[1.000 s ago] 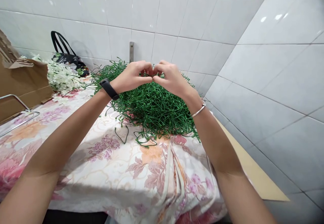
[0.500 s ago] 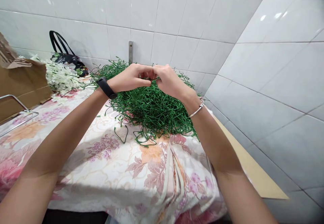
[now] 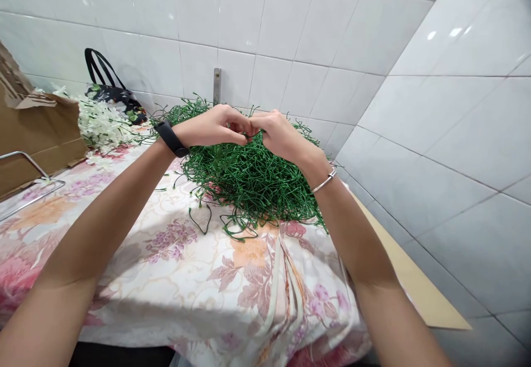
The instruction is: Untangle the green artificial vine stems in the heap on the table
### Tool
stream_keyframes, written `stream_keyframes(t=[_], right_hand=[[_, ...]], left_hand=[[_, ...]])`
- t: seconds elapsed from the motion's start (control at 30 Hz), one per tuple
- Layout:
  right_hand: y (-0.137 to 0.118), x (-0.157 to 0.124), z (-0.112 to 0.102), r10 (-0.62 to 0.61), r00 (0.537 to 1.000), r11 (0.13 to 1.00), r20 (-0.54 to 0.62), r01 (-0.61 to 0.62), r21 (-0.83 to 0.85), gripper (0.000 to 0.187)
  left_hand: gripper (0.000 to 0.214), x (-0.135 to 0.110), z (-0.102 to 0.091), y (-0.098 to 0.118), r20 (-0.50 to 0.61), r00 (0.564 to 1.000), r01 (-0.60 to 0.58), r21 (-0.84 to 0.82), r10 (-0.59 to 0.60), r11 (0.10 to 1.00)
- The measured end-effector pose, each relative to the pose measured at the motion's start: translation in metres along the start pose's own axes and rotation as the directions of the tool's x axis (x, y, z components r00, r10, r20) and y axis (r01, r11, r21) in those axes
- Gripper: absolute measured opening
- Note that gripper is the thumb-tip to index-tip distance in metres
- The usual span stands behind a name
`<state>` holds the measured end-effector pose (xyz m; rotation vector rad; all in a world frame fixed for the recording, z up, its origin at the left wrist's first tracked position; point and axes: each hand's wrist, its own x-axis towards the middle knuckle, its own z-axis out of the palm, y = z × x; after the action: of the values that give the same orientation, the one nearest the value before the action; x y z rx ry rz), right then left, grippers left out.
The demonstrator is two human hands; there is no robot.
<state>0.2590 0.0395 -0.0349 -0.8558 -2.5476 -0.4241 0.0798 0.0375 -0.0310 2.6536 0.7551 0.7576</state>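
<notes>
**Over the green heap: both hands met at the fingertips**

On the worktop [image 3: 136,267], spread with a floral cloth [image 3: 249,278], far side toward the tiled corner: heap of thin green stems [image 3: 249,184], tangled, with a few loose strands strayed onto the cloth at the near edge.

Left hand [image 3: 211,129]: raised just above the top of the heap, black wristband [image 3: 171,139] at the wrist, fingers [image 3: 233,129] curled inward, tips pressed against those of the other hand.

Right hand [image 3: 284,137]: at the same height, silver bangle [image 3: 324,180] at the wrist, fingers [image 3: 265,126] bunched, tips closed tight against the left's. Item pinched between the two sets of tips: too small and too hidden to tell.

Left of the heap, reaching its edge: spray of white flowers [image 3: 99,126]. Behind these, against the tiled wall [image 3: 290,24]: black bag [image 3: 112,96] with looped handles. Far left: brown cardboard box [image 3: 37,134], bent metal rod [image 3: 25,179] in front. On the wall behind the heap: upright metal bracket [image 3: 216,84]. Right of the worktop, lower down: pale tan board [image 3: 415,284].
</notes>
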Motion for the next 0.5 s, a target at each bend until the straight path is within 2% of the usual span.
stream_keyframes(t=[0.07,0.13,0.27,0.43,0.5], right_hand=[[0.006,-0.002,-0.002,0.008,1.000,0.999,0.030,-0.007,-0.049,0.038],[0.012,-0.004,-0.002,0.028,0.998,0.998,0.047,-0.025,-0.060,0.042],[0.023,-0.005,0.003,0.062,0.995,0.995,0.079,-0.067,0.071,0.038],[0.022,-0.006,0.007,0.079,0.995,0.971,0.058,-0.090,0.221,0.024],[0.018,-0.006,0.004,0.085,0.995,0.958,0.047,-0.095,0.271,0.022]], left_hand=[[0.018,0.000,-0.002,-0.005,0.066,0.997,0.041,0.028,-0.043,0.999],[0.015,-0.001,-0.005,-0.010,0.077,0.994,0.072,0.055,-0.076,0.996],[0.012,-0.002,-0.009,-0.016,-0.060,0.994,0.094,0.074,-0.090,0.993],[0.015,-0.004,-0.007,-0.012,-0.063,0.998,-0.018,-0.166,0.007,0.986],[0.014,-0.004,-0.006,-0.009,-0.066,0.998,-0.010,-0.198,-0.003,0.980]])
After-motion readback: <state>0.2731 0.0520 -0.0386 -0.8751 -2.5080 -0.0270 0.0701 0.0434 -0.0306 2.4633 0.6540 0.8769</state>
